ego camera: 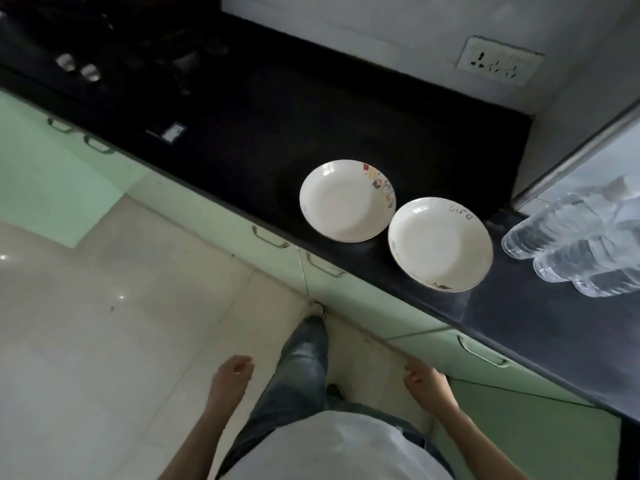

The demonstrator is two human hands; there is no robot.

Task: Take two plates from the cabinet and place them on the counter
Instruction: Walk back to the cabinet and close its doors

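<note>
Two white plates lie side by side on the black counter (346,126), close to its front edge. The left plate (346,201) has coloured patches on its rim. The right plate (440,244) bears small dark lettering and nearly touches the left one. My left hand (232,374) hangs low over the floor, fingers loosely curled, holding nothing. My right hand (424,379) hangs beside the cabinet fronts, fingers also curled and empty. Both hands are well below and apart from the plates.
Clear plastic water bottles (571,251) lie on the counter at the right, beside a metal-edged appliance (575,150). A stove with knobs (78,67) sits at the far left. Pale green cabinets with handles (270,237) run below. A wall socket (498,60) is behind.
</note>
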